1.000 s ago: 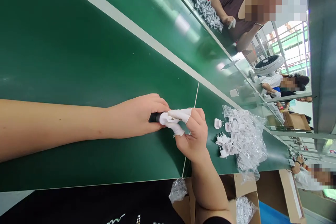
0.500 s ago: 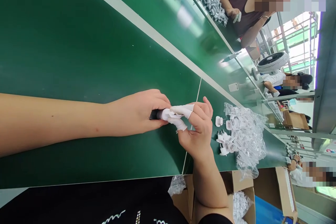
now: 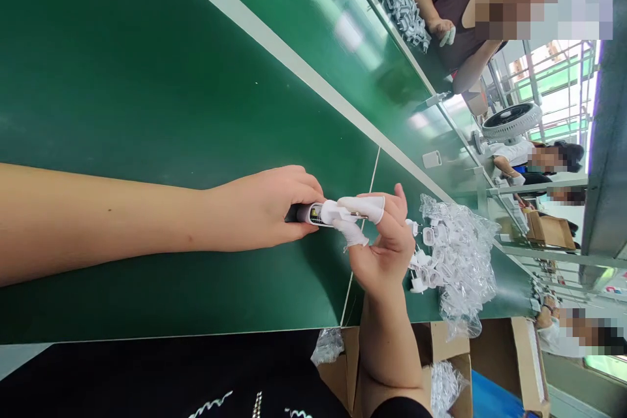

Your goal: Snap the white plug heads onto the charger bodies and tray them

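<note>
My left hand is closed round a white charger housing with a dark part at its back end. The housing's open side faces up and shows a small circuit inside. My right hand, with white finger cots on thumb and forefinger, pinches a white two-pin plug piece by its pin end. That piece lies against the front of the housing; whether they are joined I cannot tell. Beyond my right hand, several loose white plugs lie beside a clear plastic bag of plugs, partly hidden by the hand.
A pale strip crosses the green table. A white flat piece lies past it. Cardboard boxes stand below the table edge. Across the table are a pile of grey parts, a fan and several co-workers.
My right hand and the plug piece have shifted right, away from my left hand. The housing's opening and the circuit inside now show. The view has moved slightly.
</note>
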`<action>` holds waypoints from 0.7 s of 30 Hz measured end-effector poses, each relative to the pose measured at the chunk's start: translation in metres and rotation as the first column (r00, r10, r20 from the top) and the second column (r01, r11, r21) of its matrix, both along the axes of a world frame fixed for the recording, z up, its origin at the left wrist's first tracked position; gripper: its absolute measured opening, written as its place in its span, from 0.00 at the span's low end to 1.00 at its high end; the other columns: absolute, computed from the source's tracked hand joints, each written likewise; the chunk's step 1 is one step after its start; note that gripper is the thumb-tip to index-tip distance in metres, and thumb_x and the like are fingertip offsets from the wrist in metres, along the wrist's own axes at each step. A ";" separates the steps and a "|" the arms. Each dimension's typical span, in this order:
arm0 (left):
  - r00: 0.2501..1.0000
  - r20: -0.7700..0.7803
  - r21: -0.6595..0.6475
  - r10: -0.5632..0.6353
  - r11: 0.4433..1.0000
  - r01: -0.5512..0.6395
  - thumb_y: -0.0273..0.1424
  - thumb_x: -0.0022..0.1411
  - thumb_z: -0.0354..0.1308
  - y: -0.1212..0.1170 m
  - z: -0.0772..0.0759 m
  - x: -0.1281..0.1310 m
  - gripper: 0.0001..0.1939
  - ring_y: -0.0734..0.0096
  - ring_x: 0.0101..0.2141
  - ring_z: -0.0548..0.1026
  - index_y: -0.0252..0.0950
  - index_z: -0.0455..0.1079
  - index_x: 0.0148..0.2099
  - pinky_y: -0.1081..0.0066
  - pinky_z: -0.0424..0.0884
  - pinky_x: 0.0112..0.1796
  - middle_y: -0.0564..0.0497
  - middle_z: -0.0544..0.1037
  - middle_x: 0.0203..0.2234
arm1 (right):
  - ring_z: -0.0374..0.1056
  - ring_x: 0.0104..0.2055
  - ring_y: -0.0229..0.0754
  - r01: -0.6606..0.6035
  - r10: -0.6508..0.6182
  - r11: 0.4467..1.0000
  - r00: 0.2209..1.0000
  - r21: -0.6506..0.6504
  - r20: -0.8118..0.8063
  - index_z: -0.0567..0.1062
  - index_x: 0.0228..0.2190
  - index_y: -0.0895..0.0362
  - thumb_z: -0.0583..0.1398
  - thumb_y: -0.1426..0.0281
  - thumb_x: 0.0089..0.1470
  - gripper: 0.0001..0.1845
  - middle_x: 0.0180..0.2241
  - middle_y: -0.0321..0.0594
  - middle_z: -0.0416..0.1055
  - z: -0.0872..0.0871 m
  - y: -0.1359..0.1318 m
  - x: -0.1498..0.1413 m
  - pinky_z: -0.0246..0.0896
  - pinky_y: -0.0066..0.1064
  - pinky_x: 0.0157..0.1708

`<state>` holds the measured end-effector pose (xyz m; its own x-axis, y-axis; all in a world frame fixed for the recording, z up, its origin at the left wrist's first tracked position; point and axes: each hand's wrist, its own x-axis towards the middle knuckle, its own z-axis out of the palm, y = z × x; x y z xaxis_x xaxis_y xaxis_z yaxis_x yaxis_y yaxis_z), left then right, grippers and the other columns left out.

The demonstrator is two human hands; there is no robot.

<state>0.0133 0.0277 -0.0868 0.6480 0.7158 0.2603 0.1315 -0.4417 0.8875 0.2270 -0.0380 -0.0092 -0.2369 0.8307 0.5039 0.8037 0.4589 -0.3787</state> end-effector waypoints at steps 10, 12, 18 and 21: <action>1.000 0.016 0.019 -0.008 1.000 0.007 0.40 0.70 0.59 -0.003 0.001 -0.002 0.12 0.55 0.44 0.78 0.45 0.84 0.43 0.60 0.75 0.44 0.49 0.86 0.43 | 0.82 0.48 0.52 -0.025 0.026 1.000 0.992 -0.015 0.121 0.82 0.44 0.40 0.67 0.75 0.60 0.16 0.37 0.30 0.82 -0.002 -0.002 -0.004 0.34 0.68 0.82; 1.000 0.022 0.014 -0.009 1.000 0.009 0.40 0.70 0.59 -0.003 0.001 -0.002 0.12 0.55 0.44 0.78 0.44 0.84 0.43 0.59 0.75 0.44 0.49 0.86 0.44 | 0.82 0.48 0.52 -0.023 0.025 1.000 0.992 -0.016 0.127 0.82 0.44 0.40 0.67 0.76 0.60 0.17 0.37 0.30 0.82 -0.003 -0.002 -0.004 0.34 0.68 0.82; 1.000 0.004 0.007 -0.005 1.000 0.004 0.40 0.69 0.60 -0.003 0.005 -0.003 0.13 0.54 0.45 0.79 0.45 0.85 0.45 0.59 0.75 0.45 0.49 0.86 0.44 | 0.82 0.48 0.51 -0.004 -0.002 0.999 0.990 0.043 0.139 0.80 0.41 0.41 0.67 0.75 0.60 0.14 0.33 0.30 0.79 -0.009 -0.002 -0.004 0.39 0.66 0.81; 1.000 -0.005 0.008 -0.002 1.000 0.002 0.41 0.70 0.60 -0.003 0.005 -0.002 0.13 0.54 0.45 0.79 0.45 0.86 0.45 0.59 0.76 0.45 0.49 0.86 0.44 | 0.82 0.48 0.51 0.009 -0.014 0.999 0.990 0.039 0.144 0.80 0.40 0.42 0.67 0.75 0.59 0.13 0.34 0.31 0.79 -0.013 -0.002 -0.003 0.42 0.65 0.81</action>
<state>0.0116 0.0251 -0.0815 0.6505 0.7125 0.2630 0.1352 -0.4494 0.8830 0.2240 -0.0403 -0.0222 -0.2997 0.8148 0.4963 0.8539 0.4610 -0.2414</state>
